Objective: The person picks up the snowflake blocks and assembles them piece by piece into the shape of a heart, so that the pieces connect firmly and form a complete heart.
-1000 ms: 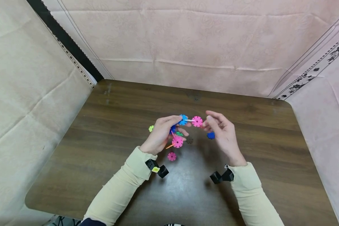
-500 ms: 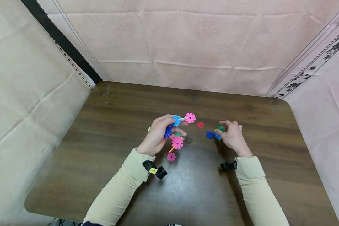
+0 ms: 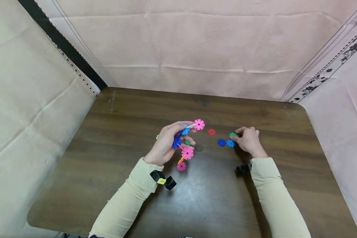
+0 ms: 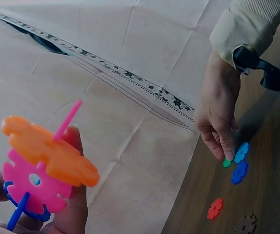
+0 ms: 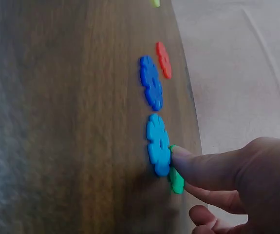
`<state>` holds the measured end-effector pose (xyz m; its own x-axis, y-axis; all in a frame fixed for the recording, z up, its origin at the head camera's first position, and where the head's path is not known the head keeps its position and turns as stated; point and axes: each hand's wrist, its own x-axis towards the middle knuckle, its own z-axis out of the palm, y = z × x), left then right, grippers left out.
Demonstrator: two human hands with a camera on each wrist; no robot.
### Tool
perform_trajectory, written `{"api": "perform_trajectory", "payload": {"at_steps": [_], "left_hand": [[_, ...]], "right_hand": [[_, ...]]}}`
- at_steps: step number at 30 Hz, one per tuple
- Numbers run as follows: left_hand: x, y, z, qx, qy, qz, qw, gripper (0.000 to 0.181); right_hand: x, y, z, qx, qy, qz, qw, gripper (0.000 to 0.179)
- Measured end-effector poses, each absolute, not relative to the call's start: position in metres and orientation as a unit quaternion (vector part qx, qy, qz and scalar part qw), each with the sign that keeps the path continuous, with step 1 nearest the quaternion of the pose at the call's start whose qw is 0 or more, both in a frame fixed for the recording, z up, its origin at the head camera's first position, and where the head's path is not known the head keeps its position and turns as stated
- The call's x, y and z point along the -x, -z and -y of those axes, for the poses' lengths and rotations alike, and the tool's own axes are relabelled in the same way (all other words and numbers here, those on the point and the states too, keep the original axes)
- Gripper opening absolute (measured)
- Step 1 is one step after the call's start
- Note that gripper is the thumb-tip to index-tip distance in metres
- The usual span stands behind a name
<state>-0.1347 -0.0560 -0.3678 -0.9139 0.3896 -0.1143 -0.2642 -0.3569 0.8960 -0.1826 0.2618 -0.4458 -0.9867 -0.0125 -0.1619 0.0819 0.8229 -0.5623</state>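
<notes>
My left hand [image 3: 167, 140] grips an assembly of interlocking notched plastic discs, linked edge to edge above the table. At its upper end is a pink disc [image 3: 199, 124], at its lower end another pink disc [image 3: 187, 153], with blue ones between. An orange disc [image 4: 51, 151], seen edge-on in the head view, slots into the lower pink one. On the right, my right hand [image 3: 248, 141] pinches a green disc [image 5: 177, 178] between thumb and fingers at the tabletop. A light blue disc [image 5: 158, 145] lies right beside that green one, partly overlapping it in the right wrist view.
Flat on the wooden table [image 3: 131, 191] lie a dark blue disc [image 3: 221, 142], a red disc [image 3: 211, 132], a dark grey disc [image 4: 247, 224] and a deep pink disc [image 3: 181, 166]. Another green disc [image 3: 187, 142] shows behind my left fingers. Pale cloth [image 3: 196, 43] hangs behind the table.
My right hand has left the upper pink disc, moved right and down to the table, and taken hold of the green disc. The left hand's assembly has shifted slightly left and turned.
</notes>
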Motion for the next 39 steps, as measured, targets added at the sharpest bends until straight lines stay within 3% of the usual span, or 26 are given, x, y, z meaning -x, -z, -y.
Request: {"api": "perform_trajectory", "payload": {"at_steps": [8,13,18,25,39], "left_hand": [[0.133,0.370,0.054,-0.056,-0.811,-0.547,0.198,0.034],[0.132,0.369,0.054,-0.057,-0.812,-0.547,0.196,0.035],[0.132,0.367,0.053,-0.062,-0.819,-0.535,0.197,0.033],[0.131,0.364,0.051,-0.063,-0.820,-0.531,0.206,0.032],[0.132,0.363,0.050,-0.073,-0.814,-0.537,0.210,0.033]], "right_hand": [[0.181,0.442,-0.264,-0.014,0.331,-0.940,0.085,0.029],[0.169,0.422,-0.244,0.028,0.438,-0.899,0.009,0.033],[0.145,0.383,-0.210,0.098,0.541,-0.833,-0.064,0.017],[0.113,0.338,-0.169,0.164,0.544,-0.812,-0.135,0.016],[0.130,0.367,-0.173,0.169,0.553,-0.794,-0.188,0.017]]}}
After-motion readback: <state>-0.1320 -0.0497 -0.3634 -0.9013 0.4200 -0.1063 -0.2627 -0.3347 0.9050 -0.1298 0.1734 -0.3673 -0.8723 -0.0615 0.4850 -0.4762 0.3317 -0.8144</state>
